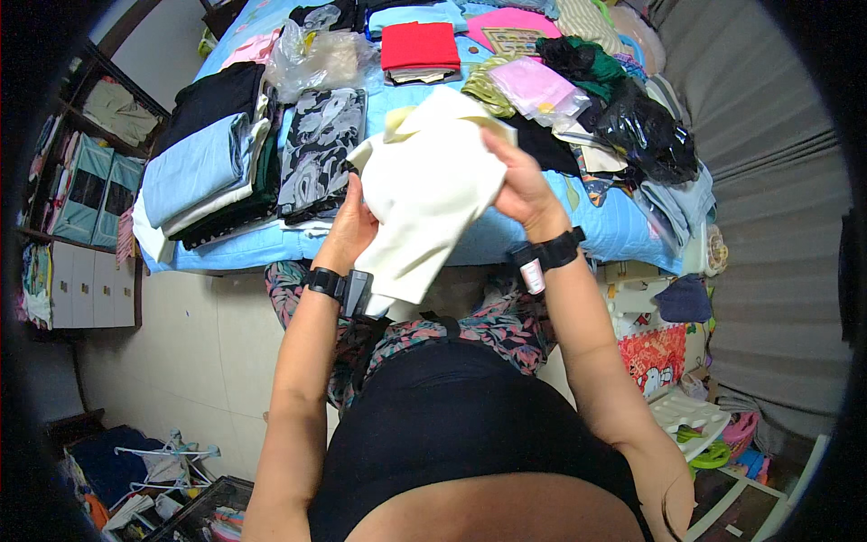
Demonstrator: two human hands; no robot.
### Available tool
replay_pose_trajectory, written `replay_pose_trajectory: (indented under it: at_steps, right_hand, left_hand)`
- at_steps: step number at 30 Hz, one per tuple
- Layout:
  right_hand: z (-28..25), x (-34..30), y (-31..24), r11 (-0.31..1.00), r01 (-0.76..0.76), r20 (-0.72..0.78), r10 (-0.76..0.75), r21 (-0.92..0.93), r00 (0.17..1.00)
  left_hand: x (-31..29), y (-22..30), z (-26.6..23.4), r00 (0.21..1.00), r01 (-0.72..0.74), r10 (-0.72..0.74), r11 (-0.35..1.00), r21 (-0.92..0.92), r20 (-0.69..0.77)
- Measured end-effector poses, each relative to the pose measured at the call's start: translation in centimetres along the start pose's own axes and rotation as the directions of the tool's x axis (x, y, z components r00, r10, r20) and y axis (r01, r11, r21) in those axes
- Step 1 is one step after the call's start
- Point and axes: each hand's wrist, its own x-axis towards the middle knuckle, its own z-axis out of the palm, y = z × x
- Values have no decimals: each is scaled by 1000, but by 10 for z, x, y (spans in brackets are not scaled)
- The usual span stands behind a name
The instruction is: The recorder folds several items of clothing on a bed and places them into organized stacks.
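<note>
Cream-white cloth (429,181) is held up before me, over the near edge of the blue-covered bed (244,248). My right hand (526,188) pinches its right side, thumb in front; my left hand (358,228) is at its left side, fingers hidden, so I cannot tell whether they grip. Beyond lies a red folded stack (420,50).

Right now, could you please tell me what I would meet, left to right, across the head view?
White cabinet, folded pale-blue garment, floral-patterned fabric, white garment, black plastic bag, grey curtain.
</note>
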Motion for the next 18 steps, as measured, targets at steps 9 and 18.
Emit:
replay_pose_trajectory:
  at_steps: [9,18]
  right_hand:
    - [-180,-52,8,886,-244,-780,-181,-393,599]
    - [-174,-50,11,809,-361,-736,-125,-464,665]
  left_hand:
    - [33,-13,-37,827,173,375,538,825,-418]
    - [56,-12,-10,902,241,32,790,563,-430]
